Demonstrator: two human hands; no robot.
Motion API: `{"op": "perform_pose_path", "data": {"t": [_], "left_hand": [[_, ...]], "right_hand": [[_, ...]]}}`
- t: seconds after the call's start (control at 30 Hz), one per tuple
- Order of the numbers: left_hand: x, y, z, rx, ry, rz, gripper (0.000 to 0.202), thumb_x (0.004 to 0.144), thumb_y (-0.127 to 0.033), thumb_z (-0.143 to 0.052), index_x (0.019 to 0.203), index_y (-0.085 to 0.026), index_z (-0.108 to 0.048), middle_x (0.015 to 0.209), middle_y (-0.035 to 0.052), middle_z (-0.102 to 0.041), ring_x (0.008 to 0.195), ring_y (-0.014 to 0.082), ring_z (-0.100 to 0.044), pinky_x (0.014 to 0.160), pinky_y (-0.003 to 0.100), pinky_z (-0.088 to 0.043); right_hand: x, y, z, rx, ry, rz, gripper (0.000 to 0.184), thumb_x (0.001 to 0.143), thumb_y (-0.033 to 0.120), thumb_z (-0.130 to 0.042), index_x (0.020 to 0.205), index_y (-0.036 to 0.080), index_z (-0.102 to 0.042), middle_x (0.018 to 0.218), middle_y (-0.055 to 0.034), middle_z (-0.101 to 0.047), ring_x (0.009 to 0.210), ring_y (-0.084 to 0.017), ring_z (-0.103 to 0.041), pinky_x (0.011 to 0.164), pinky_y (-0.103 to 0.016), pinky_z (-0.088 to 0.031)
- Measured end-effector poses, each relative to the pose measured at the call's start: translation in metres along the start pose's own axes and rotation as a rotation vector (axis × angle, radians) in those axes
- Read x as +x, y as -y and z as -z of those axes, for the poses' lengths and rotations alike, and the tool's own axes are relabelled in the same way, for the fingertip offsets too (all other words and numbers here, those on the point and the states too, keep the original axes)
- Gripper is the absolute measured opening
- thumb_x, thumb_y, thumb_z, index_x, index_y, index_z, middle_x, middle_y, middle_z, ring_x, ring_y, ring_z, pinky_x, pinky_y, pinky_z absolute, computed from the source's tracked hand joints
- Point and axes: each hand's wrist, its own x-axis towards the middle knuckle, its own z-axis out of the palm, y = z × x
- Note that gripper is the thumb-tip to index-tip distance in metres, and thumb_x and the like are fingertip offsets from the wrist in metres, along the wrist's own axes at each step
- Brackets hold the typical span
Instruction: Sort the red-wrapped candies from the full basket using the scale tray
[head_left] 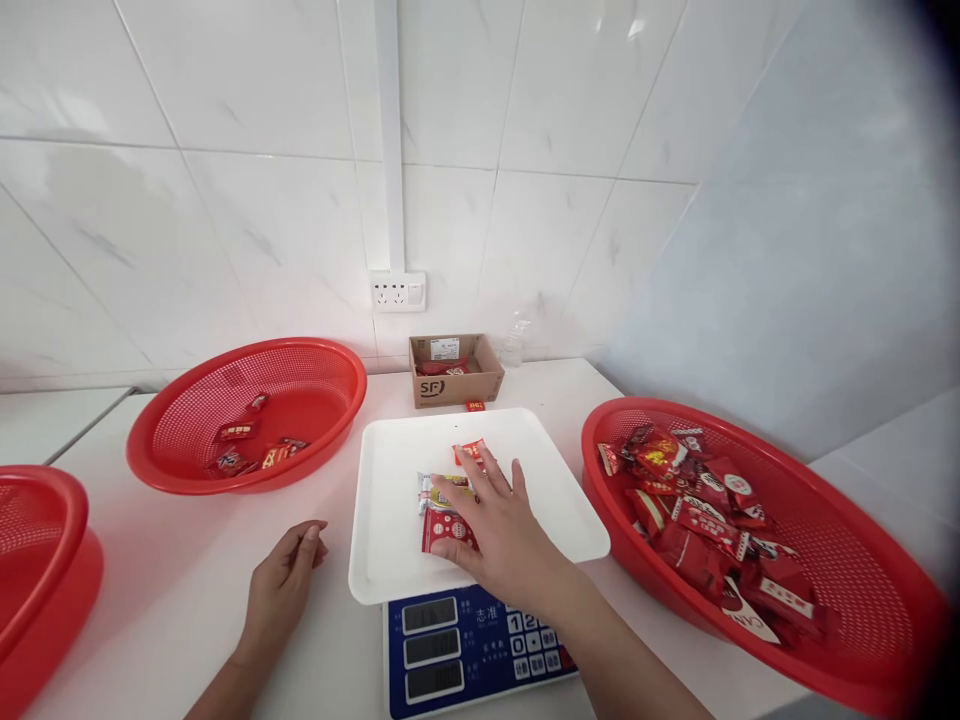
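Left hand: bare, with slim fingers and a short, plain thumbnail.
Right hand: bare, with long, slender fingers.
Left forearm: bare to the picture's lower edge.
Right forearm: bare likewise.

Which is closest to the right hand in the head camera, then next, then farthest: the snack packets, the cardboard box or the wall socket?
1. The snack packets: on the white tray, under the right hand and touching it.
2. The cardboard box: behind the tray, farther back.
3. The wall socket: highest up, above the box and a little to its left.
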Motion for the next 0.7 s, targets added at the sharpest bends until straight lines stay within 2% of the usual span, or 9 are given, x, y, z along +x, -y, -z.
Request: {"op": "perform_pose_path", "data": {"t": [0.1,0.17,0.3,0.37,0.43,0.53,0.6,0.7], "left_hand": [[0.0,0.002,0.0,0.005,0.011,-0.007,0.054,0.07,-0.069,-0.046,0.085,-0.02,-0.063,0.063,0.0005,-0.062,0.063,0.0185,-0.061,0.064,0.03,-0.053],[0.0,0.002,0.0,0.014,0.019,-0.012,0.053,0.071,-0.068,-0.045,0.086,-0.02,-0.063,0.064,0.0006,-0.062,0.064,0.0187,-0.062,0.065,0.03,-0.053],[-0.001,-0.003,0.003,0.003,0.001,-0.022,0.054,0.07,-0.07,-0.046,0.083,-0.021,-0.064,0.063,0.0006,-0.062,0.062,0.019,-0.062,0.063,0.031,-0.053],[-0.001,-0.007,0.005,-0.014,-0.027,-0.023,0.056,0.068,-0.072,-0.046,0.082,-0.021,-0.064,0.061,0.0007,-0.062,0.061,0.0192,-0.061,0.061,0.031,-0.053],[-0.001,-0.01,0.007,-0.026,-0.055,-0.022,0.058,0.066,-0.074,-0.046,0.082,-0.021,-0.064,0.061,0.0007,-0.062,0.06,0.0191,-0.061,0.061,0.031,-0.053],[-0.001,-0.013,0.008,-0.041,-0.084,-0.022,0.059,0.066,-0.074,-0.046,0.082,-0.02,-0.064,0.061,0.0008,-0.061,0.059,0.0186,-0.061,0.061,0.03,-0.053],[-0.001,-0.014,0.007,-0.052,-0.087,-0.025,0.059,0.066,-0.074,-0.047,0.082,-0.02,-0.064,0.06,0.0008,-0.061,0.059,0.0186,-0.061,0.06,0.029,-0.053],[-0.002,-0.012,0.006,-0.069,-0.08,-0.037,0.058,0.064,-0.074,-0.048,0.079,-0.021,-0.065,0.059,0.0008,-0.061,0.058,0.0189,-0.061,0.06,0.029,-0.053]], "right_hand": [[0.011,-0.002,0.003,0.015,0.093,-0.046,0.073,0.08,0.07,-0.038,0.142,0.032,-0.033,0.155,-0.0103,-0.01,0.139,-0.038,0.003,0.105,-0.066,-0.002],[0.016,-0.005,0.004,0.035,0.142,-0.06,0.075,0.079,0.071,-0.041,0.143,0.032,-0.032,0.154,-0.0105,-0.015,0.139,-0.039,-0.001,0.105,-0.064,-0.005],[0.016,-0.01,0.006,0.022,0.097,0.01,0.071,0.077,0.067,-0.049,0.138,0.032,-0.04,0.147,-0.008,-0.034,0.138,-0.035,-0.014,0.108,-0.059,-0.008],[0.015,-0.011,0.009,0.035,0.075,0.042,0.065,0.081,0.064,-0.047,0.137,0.032,-0.043,0.146,-0.0069,-0.037,0.137,-0.032,-0.02,0.108,-0.058,-0.009],[0.017,-0.012,0.014,0.043,0.034,0.046,0.054,0.089,0.056,-0.037,0.136,0.029,-0.043,0.145,-0.0068,-0.039,0.136,-0.028,-0.025,0.108,-0.056,-0.011],[0.031,-0.015,0.024,-0.052,-0.043,0.001,0.044,0.097,0.034,-0.025,0.134,0.024,-0.045,0.14,-0.0076,-0.046,0.131,-0.023,-0.034,0.107,-0.05,-0.02],[0.045,-0.017,0.029,-0.129,-0.045,-0.017,0.04,0.095,0.024,-0.03,0.129,0.02,-0.05,0.134,-0.0082,-0.051,0.126,-0.023,-0.041,0.104,-0.045,-0.027],[0.066,-0.021,0.031,-0.171,-0.01,-0.012,0.032,0.09,0.017,-0.04,0.115,0.018,-0.059,0.12,-0.01,-0.061,0.114,-0.024,-0.051,0.093,-0.037,-0.037]]}}
